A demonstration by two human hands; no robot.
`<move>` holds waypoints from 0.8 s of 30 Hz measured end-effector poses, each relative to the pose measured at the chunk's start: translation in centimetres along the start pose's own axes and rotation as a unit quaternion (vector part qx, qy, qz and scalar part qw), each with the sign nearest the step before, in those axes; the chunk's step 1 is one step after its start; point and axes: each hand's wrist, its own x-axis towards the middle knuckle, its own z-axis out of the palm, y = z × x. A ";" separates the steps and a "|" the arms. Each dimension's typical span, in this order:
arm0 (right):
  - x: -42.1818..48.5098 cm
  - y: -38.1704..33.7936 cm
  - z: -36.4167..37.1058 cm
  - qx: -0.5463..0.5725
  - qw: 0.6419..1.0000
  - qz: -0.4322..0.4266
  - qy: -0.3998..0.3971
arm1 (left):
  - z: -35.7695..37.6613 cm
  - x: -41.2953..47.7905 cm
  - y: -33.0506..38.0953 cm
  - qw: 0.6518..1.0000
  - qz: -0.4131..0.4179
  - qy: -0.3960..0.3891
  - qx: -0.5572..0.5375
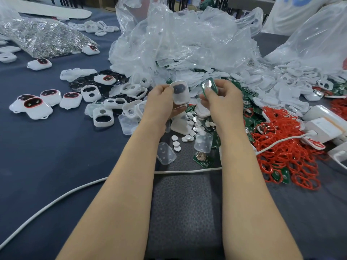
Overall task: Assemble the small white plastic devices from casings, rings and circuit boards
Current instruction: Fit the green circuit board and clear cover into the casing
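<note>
My left hand (pixel 163 102) grips a white casing (pixel 179 92) with a dark blotch showing through it, held above the parts pile. Beside it my right hand (pixel 221 99) pinches a green circuit board (pixel 209 86) with a shiny round cell on it; the two parts are a little apart. Below my hands lie loose white discs (pixel 185 137), translucent covers (pixel 203 142) and more green boards (pixel 202 158). Red rings (pixel 285 147) are heaped at the right. Several assembled devices (pixel 35 106) with red-rimmed dark windows lie at the left.
A crumpled clear plastic bag (pixel 187 40) rises behind my hands. A bag of small metal parts (pixel 43 38) is at the back left. Empty white casings (pixel 103 116) lie left of centre, white boxes (pixel 324 124) at the right. A white cable (pixel 75 190) crosses the blue cloth.
</note>
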 end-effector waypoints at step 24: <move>0.0 0.2 0.4 -0.066 0.987 -0.116 -0.084 | 0.2 -0.6 -0.1 0.992 0.031 -0.078 0.094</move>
